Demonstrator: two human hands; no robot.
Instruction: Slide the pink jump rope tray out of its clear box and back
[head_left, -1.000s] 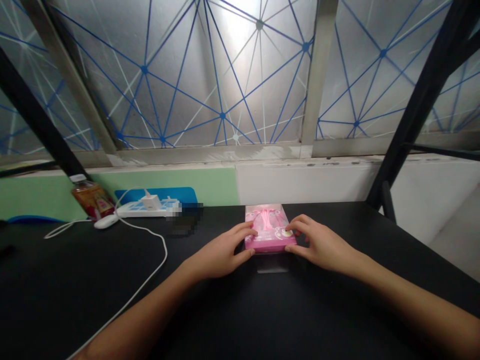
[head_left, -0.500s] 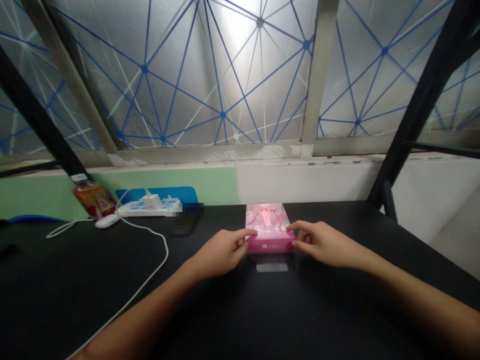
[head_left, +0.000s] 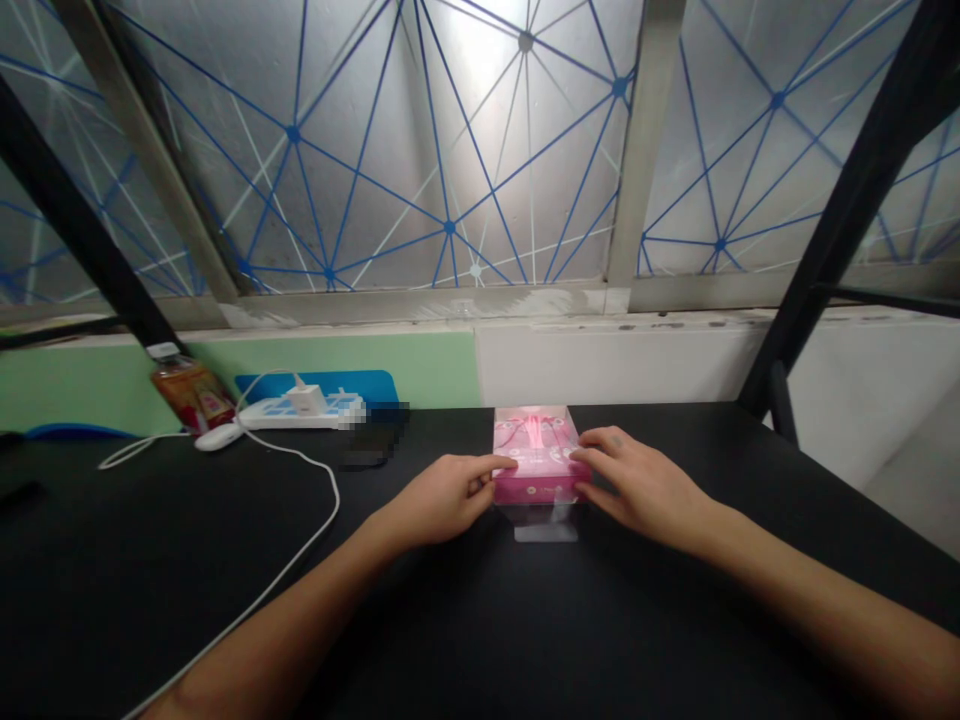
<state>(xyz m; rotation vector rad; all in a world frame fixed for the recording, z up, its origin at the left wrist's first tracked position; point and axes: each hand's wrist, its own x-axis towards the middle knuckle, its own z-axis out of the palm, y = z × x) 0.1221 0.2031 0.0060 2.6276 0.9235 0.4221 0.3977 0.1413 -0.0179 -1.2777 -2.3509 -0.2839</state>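
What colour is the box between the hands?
The box is pink, deeper on its near side; the head view shows it.

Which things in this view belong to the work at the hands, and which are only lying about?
At work:
pink box, touched by the left hand and right hand
clear plastic piece at its near edge

Lying about:
bottle
white power strip with a white plug
white cable
dark, partly pixelated item

Patterned windows (head_left: 450, 150), green-white wall (head_left: 615, 365), black table (head_left: 450, 630)
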